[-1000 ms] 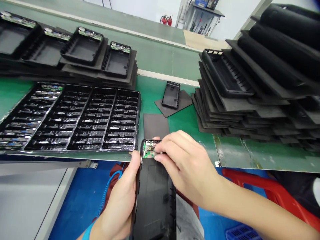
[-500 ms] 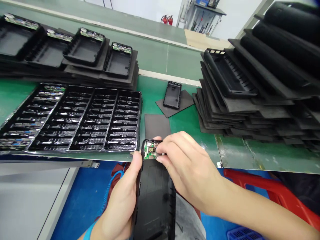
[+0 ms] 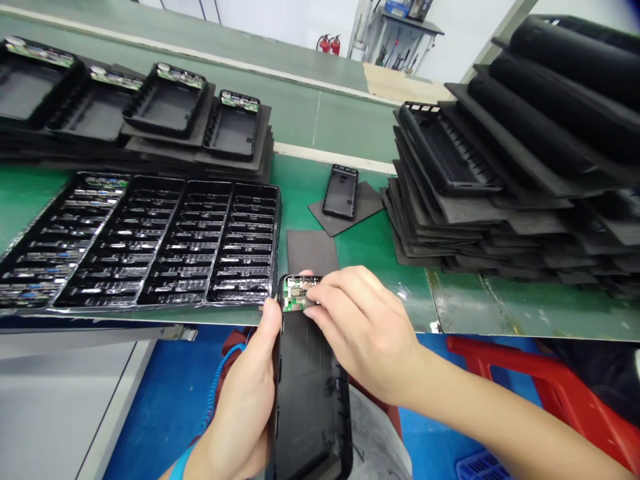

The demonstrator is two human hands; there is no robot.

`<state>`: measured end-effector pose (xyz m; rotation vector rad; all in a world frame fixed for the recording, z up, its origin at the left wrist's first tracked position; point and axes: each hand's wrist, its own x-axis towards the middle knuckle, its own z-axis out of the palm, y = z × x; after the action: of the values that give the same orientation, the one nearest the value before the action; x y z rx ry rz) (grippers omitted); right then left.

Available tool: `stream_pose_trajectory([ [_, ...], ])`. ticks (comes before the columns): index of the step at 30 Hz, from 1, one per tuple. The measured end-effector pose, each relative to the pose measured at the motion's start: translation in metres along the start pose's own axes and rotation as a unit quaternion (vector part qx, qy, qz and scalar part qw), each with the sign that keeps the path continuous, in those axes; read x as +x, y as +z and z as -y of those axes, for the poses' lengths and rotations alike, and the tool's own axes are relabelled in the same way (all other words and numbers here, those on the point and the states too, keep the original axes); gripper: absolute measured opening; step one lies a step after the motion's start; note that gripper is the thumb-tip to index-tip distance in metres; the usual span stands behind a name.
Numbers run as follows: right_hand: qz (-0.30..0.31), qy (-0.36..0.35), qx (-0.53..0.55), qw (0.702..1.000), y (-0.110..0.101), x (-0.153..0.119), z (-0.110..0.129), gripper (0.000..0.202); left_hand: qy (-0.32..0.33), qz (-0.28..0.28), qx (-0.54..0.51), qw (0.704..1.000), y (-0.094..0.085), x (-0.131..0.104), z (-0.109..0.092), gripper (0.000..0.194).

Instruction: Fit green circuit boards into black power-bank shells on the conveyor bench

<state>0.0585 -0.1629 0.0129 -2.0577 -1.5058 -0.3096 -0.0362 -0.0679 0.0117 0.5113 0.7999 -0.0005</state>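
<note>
A long black plastic case (image 3: 313, 393), open side up, rests in my left hand (image 3: 246, 393), whose thumb lies along its left edge. Across the case's far end sits a small green circuit board (image 3: 295, 293) with a digit display on it. The fingers of my right hand (image 3: 367, 327) pinch the right part of this board, covering some of it. Whether the board is fully seated in the case cannot be made out. Just beyond the case, a dark foam sheet (image 3: 313, 250) lies on the green bench.
At left stands a black compartment tray (image 3: 207, 243) with boards in its left column. Behind it, cases with boards (image 3: 233, 127) sit on stacked sheets. A smaller case (image 3: 341, 192) lies mid-bench. Tall stacks of cases and foam sheets (image 3: 450, 220) rise at right, above a red stool (image 3: 550, 380).
The view has shifted slightly. My right fingers stay on the circuit board, and my left hand keeps hold of the case, which appears tilted a little differently.
</note>
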Motion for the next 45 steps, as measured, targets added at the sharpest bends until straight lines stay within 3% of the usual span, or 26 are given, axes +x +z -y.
stream_pose_trajectory([
  [12,0.050,-0.004,0.036,0.998,0.001,0.004,-0.006,0.019,-0.061,-0.045,-0.042,0.996,0.008,-0.004,-0.007,0.037],
  [16,0.048,-0.004,0.036,0.998,0.000,0.004,-0.004,0.017,-0.040,-0.007,-0.055,0.998,0.007,-0.003,-0.007,0.043],
  [20,0.000,-0.007,0.011,1.000,0.007,0.003,-0.001,0.019,0.004,-0.019,-0.050,0.999,0.005,-0.002,-0.003,0.044],
  [24,-0.040,-0.030,-0.011,0.999,0.016,0.000,0.001,0.019,-0.003,-0.044,-0.046,0.998,0.004,-0.002,-0.003,0.040],
  [33,-0.052,-0.085,-0.034,0.994,0.013,0.000,-0.002,0.016,-0.008,-0.009,-0.049,0.999,0.004,0.001,-0.006,0.042],
  [37,-0.062,-0.115,-0.043,0.991,0.014,-0.002,-0.005,0.015,0.034,-0.018,-0.009,0.999,0.000,0.001,-0.003,0.041],
  [41,-0.092,-0.114,-0.029,0.989,0.012,-0.001,-0.007,0.013,0.052,0.015,0.002,0.999,0.001,0.000,-0.004,0.042],
  [45,-0.106,-0.082,-0.045,0.990,0.015,0.001,-0.006,0.011,0.030,-0.043,-0.004,0.999,0.003,0.001,-0.005,0.043],
])
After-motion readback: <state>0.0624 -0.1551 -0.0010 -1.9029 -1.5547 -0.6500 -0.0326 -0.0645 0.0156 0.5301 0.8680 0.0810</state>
